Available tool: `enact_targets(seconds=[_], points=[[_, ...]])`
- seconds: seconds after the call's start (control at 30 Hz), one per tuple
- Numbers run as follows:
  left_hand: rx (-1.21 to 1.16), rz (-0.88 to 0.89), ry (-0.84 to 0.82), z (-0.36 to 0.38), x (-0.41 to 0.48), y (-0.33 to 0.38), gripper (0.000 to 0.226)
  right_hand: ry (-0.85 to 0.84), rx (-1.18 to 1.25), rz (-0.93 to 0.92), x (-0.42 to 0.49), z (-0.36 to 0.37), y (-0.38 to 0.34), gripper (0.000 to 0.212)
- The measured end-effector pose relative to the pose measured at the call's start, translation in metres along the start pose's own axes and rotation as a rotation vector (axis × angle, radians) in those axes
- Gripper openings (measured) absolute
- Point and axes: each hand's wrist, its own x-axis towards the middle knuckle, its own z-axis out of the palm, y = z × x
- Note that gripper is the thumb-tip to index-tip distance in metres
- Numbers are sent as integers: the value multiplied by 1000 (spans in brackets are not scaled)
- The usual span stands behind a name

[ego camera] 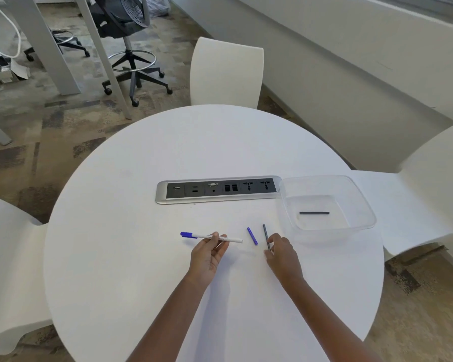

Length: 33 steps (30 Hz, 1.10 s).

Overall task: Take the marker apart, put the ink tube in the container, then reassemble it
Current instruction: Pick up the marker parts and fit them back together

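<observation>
My left hand (209, 253) holds the white marker barrel (233, 239) just above the round white table (141, 270); its blue cap (188, 234) points left and its right end is open. My right hand (281, 253) pinches the near end of a thin dark ink tube (265, 233), which slants away from me. A small blue end plug (252, 235) lies on the table between the two hands. To the right stands a clear plastic container (361, 202) with another dark ink tube (314, 212) lying flat inside.
A silver and black power socket strip (217, 189) is set into the table's middle, touching the container's left rim. White chairs (225, 74) stand around the table. An office chair (131, 48) and desk legs are on the carpet beyond.
</observation>
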Motion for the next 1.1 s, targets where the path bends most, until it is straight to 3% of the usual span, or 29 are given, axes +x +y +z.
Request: enact_targets(seconds=[0.27, 0.5, 0.63, 1.1], points=[[-127, -71, 40, 5, -12, 4, 15, -43, 125, 111, 6, -8, -1, 31], [-213, -58, 47, 11, -17, 2, 14, -164, 881, 57, -11, -29, -33, 13], [-265, -69, 57, 16, -20, -1, 14, -129, 1121, -37, -20, -37, -51, 18], [-337, -118, 81, 27, -34, -6, 13, -53, 1069, -193, -24, -37, -54, 18]])
